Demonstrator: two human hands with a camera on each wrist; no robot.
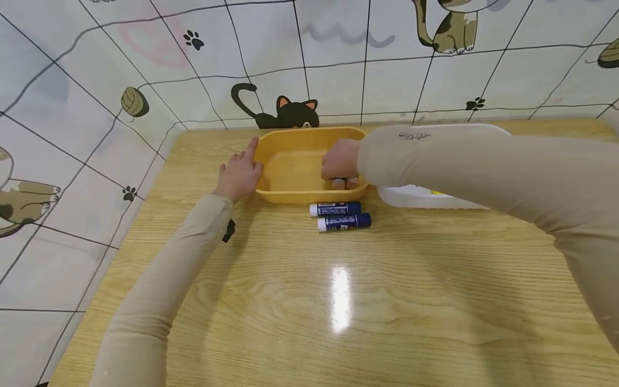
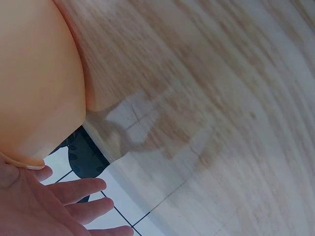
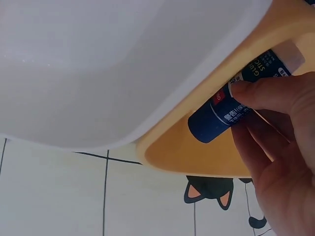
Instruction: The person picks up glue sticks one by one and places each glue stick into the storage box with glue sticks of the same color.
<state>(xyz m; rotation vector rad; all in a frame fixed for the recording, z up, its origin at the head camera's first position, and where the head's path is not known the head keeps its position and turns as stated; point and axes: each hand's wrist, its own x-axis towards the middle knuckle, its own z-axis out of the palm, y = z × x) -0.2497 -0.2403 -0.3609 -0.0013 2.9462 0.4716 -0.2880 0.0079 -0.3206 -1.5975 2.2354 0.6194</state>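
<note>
My right hand (image 1: 340, 158) is inside the right end of a yellow plastic basin (image 1: 292, 171). It pinches a dark blue glue stick (image 3: 211, 120) between thumb and fingers, as the right wrist view shows. Two pale ends (image 1: 338, 184) peek out below that hand in the head view; whether both are gripped I cannot tell. At the basin's left rim rests my left hand (image 1: 240, 173), its fingers extended along the outside and its thumb at the edge. Two more blue glue sticks with white ends, one nearer the basin (image 1: 335, 209) and one in front (image 1: 344, 222), lie on the table.
A white basin (image 1: 403, 199) stands directly right of the yellow one, partly covered by my right sleeve, with a bit of something yellow (image 1: 437, 192) inside. Behind both rises a wall (image 1: 333, 91) with cat drawings. The wood-patterned table (image 1: 271, 301) stretches toward me.
</note>
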